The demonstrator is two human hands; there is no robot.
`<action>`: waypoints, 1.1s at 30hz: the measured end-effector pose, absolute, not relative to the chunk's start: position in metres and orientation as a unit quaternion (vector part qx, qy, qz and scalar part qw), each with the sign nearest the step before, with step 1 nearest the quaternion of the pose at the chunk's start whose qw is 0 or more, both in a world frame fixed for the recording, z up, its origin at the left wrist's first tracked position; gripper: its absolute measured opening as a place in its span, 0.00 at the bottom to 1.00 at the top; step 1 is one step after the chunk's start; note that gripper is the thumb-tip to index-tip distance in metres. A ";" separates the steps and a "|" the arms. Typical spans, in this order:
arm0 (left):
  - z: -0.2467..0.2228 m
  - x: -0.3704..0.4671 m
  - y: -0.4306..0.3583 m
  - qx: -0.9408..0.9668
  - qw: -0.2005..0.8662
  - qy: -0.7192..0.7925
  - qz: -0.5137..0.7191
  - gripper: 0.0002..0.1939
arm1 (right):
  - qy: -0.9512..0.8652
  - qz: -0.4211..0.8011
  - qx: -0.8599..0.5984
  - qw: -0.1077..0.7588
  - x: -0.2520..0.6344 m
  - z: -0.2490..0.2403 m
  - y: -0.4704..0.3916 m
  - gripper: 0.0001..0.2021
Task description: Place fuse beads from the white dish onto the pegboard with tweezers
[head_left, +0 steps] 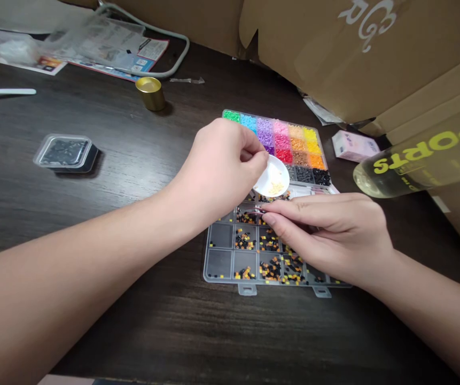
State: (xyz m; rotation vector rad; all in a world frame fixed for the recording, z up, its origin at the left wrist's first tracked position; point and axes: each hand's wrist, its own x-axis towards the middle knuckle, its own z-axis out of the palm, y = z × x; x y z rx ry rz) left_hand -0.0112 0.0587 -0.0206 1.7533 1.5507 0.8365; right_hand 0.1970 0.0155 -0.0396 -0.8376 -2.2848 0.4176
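Note:
Between the thumb and fingers of my left hand is the rim of a small white dish, with pale yellow beads in it. My right hand pinches metal tweezers, their tips pointing left just below the dish. Whether the tips grip a bead I cannot tell. Under both hands lies a clear compartment tray with mixed black, orange and yellow beads. Behind it, partly covered by my left hand and the dish, a bead box holds beads sorted by colour.
A lidded tub of black beads stands at the left, and a gold cup farther back. Plastic bags and papers lie at the back left. A small pink box, a clear bottle and cardboard bound the right side.

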 end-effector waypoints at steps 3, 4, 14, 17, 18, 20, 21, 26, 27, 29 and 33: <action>-0.021 -0.011 0.059 0.665 0.323 0.592 0.320 0.09 | -0.882 0.146 -0.303 0.331 0.198 -0.039 0.015 0.09; -0.021 -0.012 0.059 0.665 0.323 0.591 0.322 0.09 | -0.892 0.131 -0.289 0.322 0.200 -0.038 0.014 0.08; -0.023 -0.013 0.059 0.666 0.329 0.583 0.329 0.09 | -0.954 0.019 -0.192 0.230 0.221 -0.028 0.016 0.08; -0.023 -0.012 0.059 0.669 0.327 0.582 0.328 0.10 | -0.954 0.014 -0.191 0.230 0.221 -0.029 0.015 0.07; -0.023 -0.012 0.058 0.669 0.325 0.583 0.327 0.10 | -0.956 0.015 -0.188 0.225 0.221 -0.029 0.015 0.06; -0.023 -0.012 0.058 0.668 0.325 0.585 0.325 0.10 | -0.960 0.020 -0.177 0.214 0.223 -0.029 0.014 0.05; -0.023 -0.012 0.058 0.667 0.325 0.587 0.324 0.10 | -0.962 0.025 -0.170 0.210 0.224 -0.029 0.014 0.06; -0.022 -0.012 0.058 0.670 0.319 0.590 0.319 0.10 | -0.968 0.041 -0.151 0.194 0.230 -0.027 0.012 0.07; -0.022 -0.011 0.058 0.672 0.317 0.589 0.318 0.10 | -0.969 0.042 -0.149 0.192 0.232 -0.026 0.013 0.07; -0.022 -0.012 0.059 0.674 0.315 0.586 0.321 0.10 | -0.971 0.047 -0.145 0.185 0.234 -0.026 0.013 0.08; -0.022 -0.013 0.059 0.673 0.325 0.574 0.336 0.09 | -0.974 0.052 -0.139 0.174 0.239 -0.024 0.014 0.10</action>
